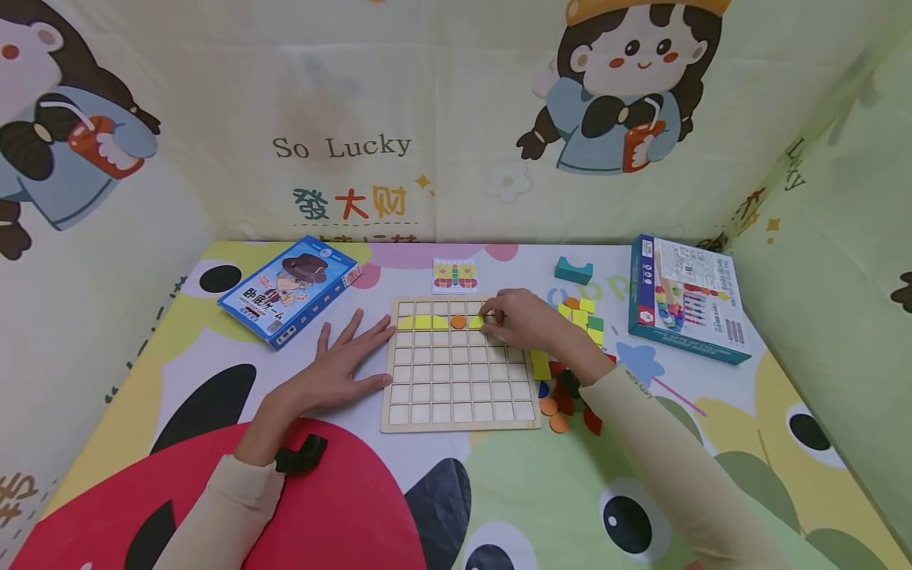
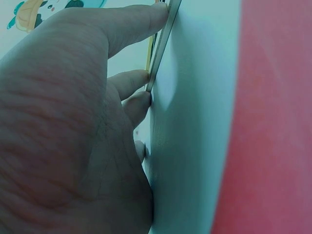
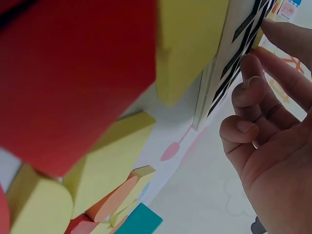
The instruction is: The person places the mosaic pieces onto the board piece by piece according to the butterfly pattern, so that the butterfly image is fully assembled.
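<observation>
Item one, on the tabletop (image 1: 435,463): a wooden grid board (image 1: 442,393), which I log as the centre of my dial. Second row from its far edge, left to right: three yellow squares (image 1: 423,322), one orange disc (image 1: 458,322), then a yellow tile (image 1: 475,322) at the next cell.

Right hand (image 1: 523,319): its arm enters from 4 o'clock, and I have it over the board's 1 o'clock corner, grasping; thumb and finger pinch the yellow tile, the other fingers curled in.

Left hand (image 1: 345,368): at 9 o'clock, released, fingers spread; fingertips touch the board's left edge, and I see that contact again from the left wrist.

Loose stock, partly hidden from me by the right arm: yellow pieces (image 1: 579,318) and a green piece (image 1: 595,323) at 2 o'clock; red pieces (image 1: 593,421) and orange discs (image 1: 559,423) at 4 o'clock.

Outer items: butterfly picture card (image 1: 455,275), 12 o'clock; teal arched block (image 1: 574,271), 2 o'clock; blue box (image 1: 288,289) with a hatted figure, 10 o'clock; teal-edged box (image 1: 689,297), between 2 and 3 o'clock.

Backdrop: a printed wall cloth (image 1: 470,95), lettered "So Lucky", 12 o'clock.
</observation>
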`<move>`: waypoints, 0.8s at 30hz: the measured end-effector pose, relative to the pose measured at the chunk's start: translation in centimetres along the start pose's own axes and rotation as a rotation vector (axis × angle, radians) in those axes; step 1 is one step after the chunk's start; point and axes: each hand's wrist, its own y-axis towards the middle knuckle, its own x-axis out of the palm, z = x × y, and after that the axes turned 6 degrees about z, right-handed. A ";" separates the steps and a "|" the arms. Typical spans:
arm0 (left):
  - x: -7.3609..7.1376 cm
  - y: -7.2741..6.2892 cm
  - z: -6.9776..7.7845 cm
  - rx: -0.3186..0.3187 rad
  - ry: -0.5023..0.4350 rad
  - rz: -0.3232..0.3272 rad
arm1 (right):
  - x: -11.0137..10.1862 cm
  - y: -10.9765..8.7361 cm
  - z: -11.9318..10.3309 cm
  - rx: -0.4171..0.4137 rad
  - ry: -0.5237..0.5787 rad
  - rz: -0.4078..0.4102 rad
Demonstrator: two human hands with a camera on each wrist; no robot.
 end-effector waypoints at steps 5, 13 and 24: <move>0.0 0.0 0.0 -0.002 0.000 -0.001 | 0.0 -0.2 0.1 0.010 0.009 -0.002; 0.1 -0.1 -0.1 0.004 0.001 0.002 | -0.2 -0.4 0.2 0.024 0.004 -0.014; 0.1 -0.1 -0.2 0.014 0.006 0.003 | -2.2 -3.4 2.1 0.034 0.051 0.011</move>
